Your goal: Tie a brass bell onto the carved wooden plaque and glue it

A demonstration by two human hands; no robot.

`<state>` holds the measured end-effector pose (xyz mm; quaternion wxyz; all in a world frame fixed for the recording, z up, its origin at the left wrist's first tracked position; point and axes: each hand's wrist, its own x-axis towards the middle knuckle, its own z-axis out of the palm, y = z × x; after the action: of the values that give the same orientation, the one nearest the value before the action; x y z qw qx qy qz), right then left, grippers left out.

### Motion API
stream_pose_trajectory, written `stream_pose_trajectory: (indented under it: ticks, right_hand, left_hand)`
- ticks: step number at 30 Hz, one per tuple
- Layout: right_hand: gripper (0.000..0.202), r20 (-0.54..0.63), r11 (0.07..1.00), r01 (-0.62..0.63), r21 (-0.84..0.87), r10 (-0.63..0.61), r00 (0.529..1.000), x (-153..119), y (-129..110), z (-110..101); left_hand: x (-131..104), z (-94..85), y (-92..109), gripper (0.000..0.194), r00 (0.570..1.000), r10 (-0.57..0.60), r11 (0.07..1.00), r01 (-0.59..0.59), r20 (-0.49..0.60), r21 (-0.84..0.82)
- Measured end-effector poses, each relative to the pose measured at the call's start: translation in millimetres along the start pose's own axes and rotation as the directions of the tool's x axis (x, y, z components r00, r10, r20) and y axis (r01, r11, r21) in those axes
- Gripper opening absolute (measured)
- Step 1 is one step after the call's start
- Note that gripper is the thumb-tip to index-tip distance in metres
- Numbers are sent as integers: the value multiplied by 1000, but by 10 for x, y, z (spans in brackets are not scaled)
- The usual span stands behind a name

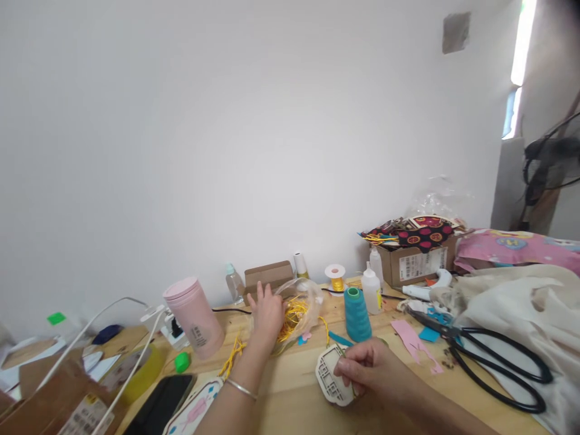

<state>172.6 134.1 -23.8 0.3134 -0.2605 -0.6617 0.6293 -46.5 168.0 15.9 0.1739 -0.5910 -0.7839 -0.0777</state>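
Observation:
My left hand (267,314), with a silver bangle at the wrist, reaches forward with its fingers spread. It is at the front of a small open cardboard box (269,275) and beside a clear plastic bag (312,300) of yellow cords (294,318). Whether its fingertips touch the box or the bag I cannot tell. Near the table's front, my right hand (369,368) pinches a pale lattice-cut plaque (329,377) by its right side. The fingers cover part of the plaque. A cone of teal thread (357,317) stands just behind this hand.
Large black-handled scissors (498,356) lie at the right beside cream cloth (539,308). White squeeze bottles (371,290) stand near a filled carton (417,263). A pink tumbler (194,317), a phone (161,405), yellow tape (138,374) and white cables are at the left.

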Motion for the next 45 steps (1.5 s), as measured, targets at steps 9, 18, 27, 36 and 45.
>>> stream_pose_trajectory:
  ticks: [9, 18, 27, 36, 45]
  right_hand:
    - [37, -7, 999, -12, 49, 13, 1000, -20, -112, 25]
    - [39, -1, 1000, -8, 30, 8, 1000, -27, -61, 23]
    - [36, -25, 999, -13, 40, 14, 1000, -1, 13, 28]
    - [35, -14, 997, -3, 80, 4, 1000, 5, 78, 45]
    - [35, -35, 996, -48, 78, 50, 998, 6, 10, 48]
  left_hand:
    - [73, 101, -2, 9, 988, -157, 985, 157, 12, -65]
    - [-18, 125, 43, 21, 990, -136, 986, 132, -42, -101]
    - [-89, 145, 23, 20, 990, -67, 995, 57, -122, -84]
    - [-162, -98, -28, 32, 958, 40, 980, -93, -283, -176]
    - [-10, -99, 125, 20, 967, 252, 934, -230, 47, -273]
